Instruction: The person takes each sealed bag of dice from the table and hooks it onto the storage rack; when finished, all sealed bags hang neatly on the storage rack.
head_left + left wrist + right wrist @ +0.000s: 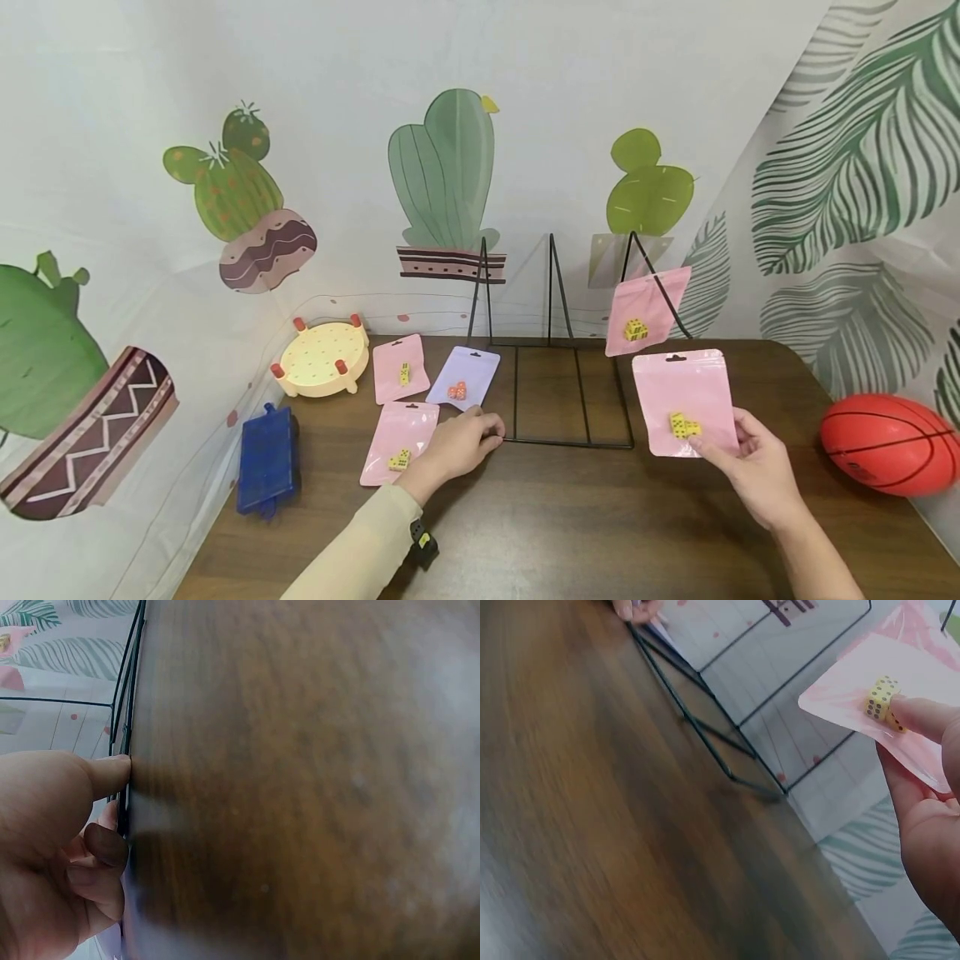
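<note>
My right hand (pixel 761 475) pinches the lower right side of a pink zip bag (pixel 684 383) with yellow dice (pixel 678 426) in it. The thumb lies over the dice in the right wrist view. That bag is upright, in front of the right side of a black wire rack (pixel 581 396). My left hand (pixel 459 442) pinches the rack's front left corner; the thumb meets the wire in the left wrist view. Another pink bag (pixel 643 300) with yellow dice hangs tilted on the rack's right arm.
Left of the rack lie two pink bags (pixel 390 367) (pixel 386 437) with yellow dice and a lilac bag (pixel 480 375) with orange dice. Beyond them are a yellow round stand (pixel 322 354) with red pegs and a blue plastic object (pixel 266 462). A red basketball (pixel 888 442) sits at the right.
</note>
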`<state>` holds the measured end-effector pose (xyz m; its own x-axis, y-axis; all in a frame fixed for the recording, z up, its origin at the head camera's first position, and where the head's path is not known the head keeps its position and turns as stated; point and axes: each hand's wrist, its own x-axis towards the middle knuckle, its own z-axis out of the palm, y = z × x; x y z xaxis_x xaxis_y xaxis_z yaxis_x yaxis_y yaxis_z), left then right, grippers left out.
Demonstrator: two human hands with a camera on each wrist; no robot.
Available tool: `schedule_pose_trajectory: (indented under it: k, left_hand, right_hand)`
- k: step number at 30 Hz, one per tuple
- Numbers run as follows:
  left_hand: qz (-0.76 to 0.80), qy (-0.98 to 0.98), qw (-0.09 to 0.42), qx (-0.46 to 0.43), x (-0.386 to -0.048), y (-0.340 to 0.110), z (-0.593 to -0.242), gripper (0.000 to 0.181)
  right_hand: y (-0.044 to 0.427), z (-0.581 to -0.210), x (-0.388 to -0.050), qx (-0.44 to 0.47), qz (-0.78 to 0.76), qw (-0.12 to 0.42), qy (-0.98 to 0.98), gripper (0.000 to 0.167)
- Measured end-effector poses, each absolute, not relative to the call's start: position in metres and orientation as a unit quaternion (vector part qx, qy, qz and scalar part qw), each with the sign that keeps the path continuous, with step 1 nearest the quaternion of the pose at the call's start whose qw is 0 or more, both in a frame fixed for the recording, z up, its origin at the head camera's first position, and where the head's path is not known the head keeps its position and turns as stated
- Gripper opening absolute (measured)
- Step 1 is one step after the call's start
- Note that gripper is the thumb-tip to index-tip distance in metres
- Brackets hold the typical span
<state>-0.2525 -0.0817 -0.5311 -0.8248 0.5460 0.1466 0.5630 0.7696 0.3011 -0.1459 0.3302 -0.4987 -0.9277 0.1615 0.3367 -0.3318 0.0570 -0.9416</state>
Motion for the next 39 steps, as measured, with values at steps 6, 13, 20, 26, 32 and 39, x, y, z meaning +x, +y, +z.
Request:
schedule_pose_trajectory:
  k: [6,13,20,26,32,39]
  left_hand:
    - [-0.169,-0.94,0.022,-0.294,-0.252,-0.082,-0.531,0.004]
    - [-0.169,-0.94,0.023,-0.297,-0.252,-0.082,-0.53,0.005]
    - [-0.175,-0.937,0.02,-0.301,-0.252,-0.082,-0.531,0.005]
    - [-0.173,-0.939,0.021,-0.297,-0.252,-0.082,-0.531,0.005]
    - [-0.172,-0.94,0.022,-0.294,-0.253,-0.082,-0.532,0.006]
    - [-0.167,-0.942,0.014,-0.291,-0.253,-0.082,-0.532,0.004]
  right_hand:
    - [0.312,-0.491,-0.142,0.103,0.704,0.165,-0.683,0.045]
    - [0.287,-0.484,-0.141,0.132,0.717,0.143,-0.67,0.045]
    - [0.26,-0.479,-0.143,0.163,0.733,0.132,-0.647,0.046]
    - [0.238,-0.472,-0.148,0.196,0.744,0.123,-0.627,0.047]
    - [0.221,-0.464,-0.156,0.219,0.739,0.117,-0.626,0.051]
    - [0.209,-0.46,-0.163,0.213,0.739,0.12,-0.628,0.049]
